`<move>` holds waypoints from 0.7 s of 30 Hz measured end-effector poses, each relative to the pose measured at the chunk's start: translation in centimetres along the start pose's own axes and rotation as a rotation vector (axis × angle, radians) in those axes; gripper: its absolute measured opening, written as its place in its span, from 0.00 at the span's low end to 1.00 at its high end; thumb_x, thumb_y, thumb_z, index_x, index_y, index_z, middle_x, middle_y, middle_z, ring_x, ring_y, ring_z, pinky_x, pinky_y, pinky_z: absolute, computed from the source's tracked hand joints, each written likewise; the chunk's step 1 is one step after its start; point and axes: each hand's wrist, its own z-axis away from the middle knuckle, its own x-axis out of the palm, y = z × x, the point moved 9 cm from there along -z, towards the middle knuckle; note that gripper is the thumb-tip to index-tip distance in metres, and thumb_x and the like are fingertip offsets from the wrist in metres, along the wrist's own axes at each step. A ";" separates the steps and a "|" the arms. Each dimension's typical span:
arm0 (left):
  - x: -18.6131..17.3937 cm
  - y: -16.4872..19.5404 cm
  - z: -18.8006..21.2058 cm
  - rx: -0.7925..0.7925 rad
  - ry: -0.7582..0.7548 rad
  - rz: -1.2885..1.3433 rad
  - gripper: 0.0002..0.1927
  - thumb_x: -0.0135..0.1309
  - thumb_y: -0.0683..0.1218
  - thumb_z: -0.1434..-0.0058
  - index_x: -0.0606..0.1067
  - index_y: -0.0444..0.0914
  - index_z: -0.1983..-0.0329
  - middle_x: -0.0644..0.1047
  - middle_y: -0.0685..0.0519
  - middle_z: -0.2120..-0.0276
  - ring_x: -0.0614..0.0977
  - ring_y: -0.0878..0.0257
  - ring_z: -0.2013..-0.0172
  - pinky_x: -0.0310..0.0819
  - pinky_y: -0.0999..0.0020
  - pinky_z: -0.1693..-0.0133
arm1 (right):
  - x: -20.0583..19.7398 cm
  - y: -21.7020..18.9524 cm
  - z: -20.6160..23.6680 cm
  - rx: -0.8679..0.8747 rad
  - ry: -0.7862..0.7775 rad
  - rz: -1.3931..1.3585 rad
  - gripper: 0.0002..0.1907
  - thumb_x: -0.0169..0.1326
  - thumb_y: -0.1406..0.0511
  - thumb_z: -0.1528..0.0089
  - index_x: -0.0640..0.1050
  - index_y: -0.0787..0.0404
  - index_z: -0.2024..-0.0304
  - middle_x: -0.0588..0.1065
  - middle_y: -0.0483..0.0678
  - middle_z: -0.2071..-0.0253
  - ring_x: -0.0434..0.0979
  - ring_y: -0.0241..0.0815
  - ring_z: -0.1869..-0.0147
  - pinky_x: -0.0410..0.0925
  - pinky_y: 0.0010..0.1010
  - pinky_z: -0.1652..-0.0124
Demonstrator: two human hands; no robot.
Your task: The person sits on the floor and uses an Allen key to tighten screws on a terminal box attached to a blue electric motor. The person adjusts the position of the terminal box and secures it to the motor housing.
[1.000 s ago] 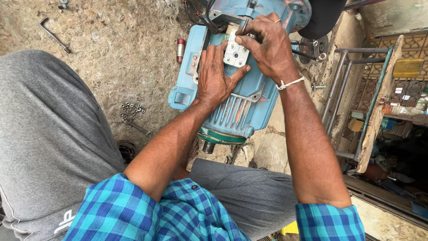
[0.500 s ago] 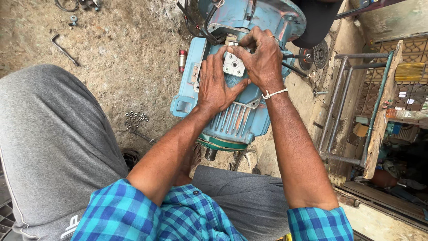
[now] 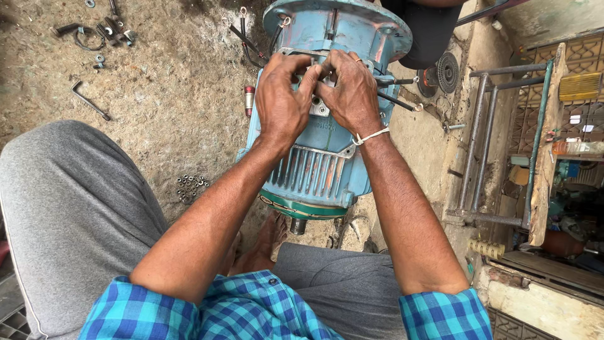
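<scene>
A blue finned electric motor (image 3: pixel 314 170) lies on the dirt floor between my knees. Both hands rest on its top, side by side. My left hand (image 3: pixel 282 101) and my right hand (image 3: pixel 350 91) pinch a small white terminal block (image 3: pixel 319 108) at the motor's terminal opening, fingers curled over it. Most of the block is hidden under my fingers. Black wires with ring lugs (image 3: pixel 402 101) stick out beside my right hand. A pale string circles my right wrist.
A pile of small nuts (image 3: pixel 190 187) lies on the ground left of the motor. An L-shaped hex key (image 3: pixel 89 99) and loose hardware (image 3: pixel 104 33) lie farther left. A metal pipe frame (image 3: pixel 478 135) and a grooved pulley (image 3: pixel 448 72) stand to the right.
My view has shifted so the motor sits lower in frame. My left hand rose from lying flat on the housing to join my right hand on the terminal block.
</scene>
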 end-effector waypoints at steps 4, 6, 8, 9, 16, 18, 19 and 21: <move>-0.7 2.7 0.9 0.286 0.063 -0.125 0.09 0.61 0.45 0.32 0.81 0.39 0.51 0.75 0.51 0.58 0.76 0.57 0.56 0.75 0.56 0.55 | 0.0 -0.3 0.5 -0.100 -0.054 -0.076 0.12 0.64 0.67 0.39 0.79 0.65 0.55 0.76 0.52 0.55 0.76 0.57 0.50 0.70 0.46 0.50; -0.6 3.0 1.2 0.289 0.031 -0.138 0.09 0.61 0.44 0.34 0.81 0.39 0.52 0.73 0.50 0.59 0.76 0.58 0.56 0.75 0.57 0.56 | 0.0 0.0 0.7 -0.076 -0.056 -0.127 0.09 0.63 0.69 0.39 0.80 0.65 0.57 0.75 0.51 0.54 0.77 0.55 0.49 0.71 0.44 0.49; -0.1 3.5 1.6 0.302 -0.029 -0.114 0.10 0.60 0.44 0.34 0.81 0.39 0.51 0.72 0.49 0.60 0.76 0.55 0.58 0.75 0.57 0.58 | 0.0 0.8 0.7 0.013 -0.034 -0.222 0.08 0.59 0.73 0.40 0.79 0.65 0.58 0.74 0.50 0.53 0.79 0.50 0.48 0.73 0.39 0.49; 0.0 3.8 1.8 0.307 -0.060 -0.103 0.11 0.60 0.44 0.35 0.81 0.38 0.51 0.72 0.48 0.61 0.76 0.54 0.58 0.74 0.57 0.59 | 0.1 0.9 0.8 0.030 -0.036 -0.208 0.08 0.59 0.73 0.40 0.79 0.65 0.58 0.74 0.50 0.54 0.79 0.49 0.48 0.73 0.39 0.49; -0.4 3.7 2.6 0.230 -0.098 0.094 0.15 0.58 0.40 0.36 0.79 0.36 0.46 0.75 0.47 0.57 0.80 0.55 0.55 0.76 0.61 0.52 | -0.3 0.4 1.1 -0.033 0.036 -0.124 0.09 0.61 0.74 0.41 0.78 0.65 0.58 0.74 0.50 0.56 0.77 0.51 0.47 0.71 0.41 0.48; -0.1 3.1 2.7 0.198 -0.130 0.099 0.16 0.58 0.39 0.37 0.78 0.36 0.45 0.76 0.47 0.56 0.80 0.56 0.54 0.75 0.62 0.51 | -0.4 0.5 1.1 -0.034 0.052 -0.118 0.09 0.63 0.73 0.41 0.78 0.64 0.59 0.74 0.50 0.57 0.77 0.51 0.48 0.70 0.41 0.49; 0.1 2.8 2.7 0.182 -0.131 0.149 0.15 0.57 0.39 0.35 0.79 0.36 0.45 0.76 0.48 0.55 0.81 0.57 0.53 0.76 0.63 0.50 | -0.3 0.5 1.1 -0.033 0.057 -0.116 0.09 0.64 0.72 0.41 0.78 0.64 0.60 0.74 0.50 0.58 0.77 0.51 0.48 0.70 0.41 0.49; 0.5 2.0 2.4 0.149 -0.132 0.247 0.14 0.55 0.39 0.31 0.80 0.37 0.44 0.78 0.50 0.53 0.81 0.60 0.51 0.79 0.65 0.49 | -0.2 0.6 1.2 -0.027 0.063 -0.113 0.10 0.65 0.72 0.42 0.77 0.64 0.61 0.73 0.49 0.59 0.77 0.50 0.49 0.70 0.41 0.49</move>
